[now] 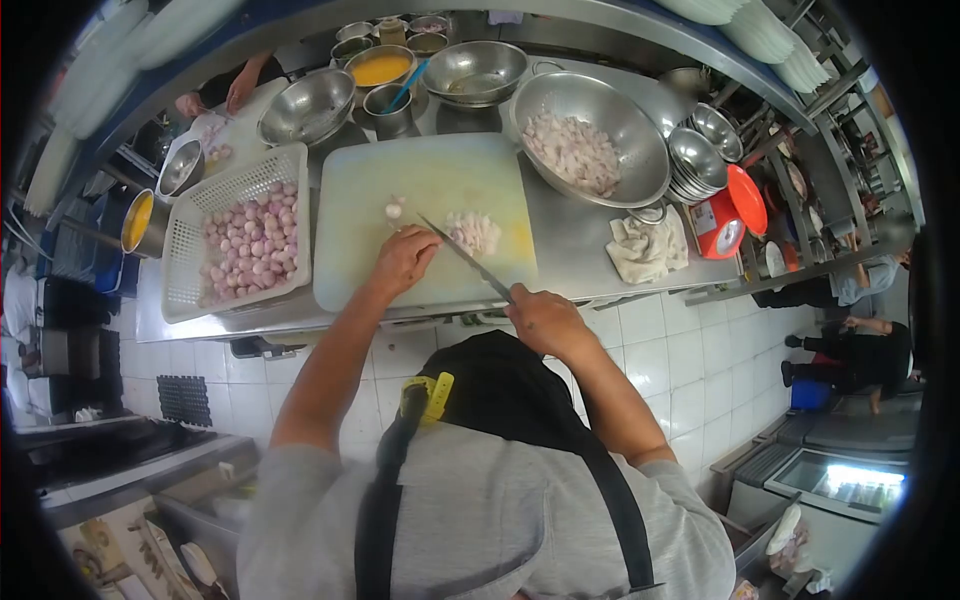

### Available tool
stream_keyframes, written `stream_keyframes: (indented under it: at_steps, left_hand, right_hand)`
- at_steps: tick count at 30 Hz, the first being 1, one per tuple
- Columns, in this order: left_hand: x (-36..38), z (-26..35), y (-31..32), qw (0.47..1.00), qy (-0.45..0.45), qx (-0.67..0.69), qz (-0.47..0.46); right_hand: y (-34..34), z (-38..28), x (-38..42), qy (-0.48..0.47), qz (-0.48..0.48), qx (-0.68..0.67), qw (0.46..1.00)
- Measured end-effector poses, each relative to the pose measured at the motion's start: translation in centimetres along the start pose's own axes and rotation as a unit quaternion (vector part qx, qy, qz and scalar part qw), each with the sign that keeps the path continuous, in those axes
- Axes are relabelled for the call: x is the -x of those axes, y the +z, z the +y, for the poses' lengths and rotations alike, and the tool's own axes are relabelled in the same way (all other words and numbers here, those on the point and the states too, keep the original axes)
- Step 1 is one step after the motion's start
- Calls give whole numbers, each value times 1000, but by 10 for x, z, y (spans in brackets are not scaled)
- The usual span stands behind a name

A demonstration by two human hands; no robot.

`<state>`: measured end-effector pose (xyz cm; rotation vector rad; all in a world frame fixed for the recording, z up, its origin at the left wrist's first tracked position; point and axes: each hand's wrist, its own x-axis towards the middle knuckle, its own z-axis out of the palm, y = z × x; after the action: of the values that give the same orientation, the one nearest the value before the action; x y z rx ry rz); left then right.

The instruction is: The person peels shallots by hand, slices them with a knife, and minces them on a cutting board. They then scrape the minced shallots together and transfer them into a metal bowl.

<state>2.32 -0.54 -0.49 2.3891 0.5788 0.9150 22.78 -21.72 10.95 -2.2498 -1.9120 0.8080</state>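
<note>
Right hand [545, 318] closed around knife [468, 260] handle at cutting board [420, 190] near edge, blade angled toward board centre. Left hand [402, 258] curled, fingertips beside blade; whether gripping anything, cannot tell. Chopped pile [473, 231] just right of blade; small piece [394, 209] beyond left fingers.

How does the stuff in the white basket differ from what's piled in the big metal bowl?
The white basket, left of the cutting board, holds whole, rounded pinkish-purple bulbs; the big metal bowl, to the board's right, holds small cut pieces. The pieces look paler than the bulbs. The basket is perforated and rectangular, the bowl round and shiny. Both hold pinkish produce and sit on the steel counter.
</note>
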Motion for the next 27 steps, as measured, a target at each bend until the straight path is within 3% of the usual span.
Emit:
stream_keyframes:
  at_steps: [27]
  left_hand:
    - [2,2,3,999,3,-24,33]
  right_hand:
    - [-4,-11,3,-6,-21,32,999]
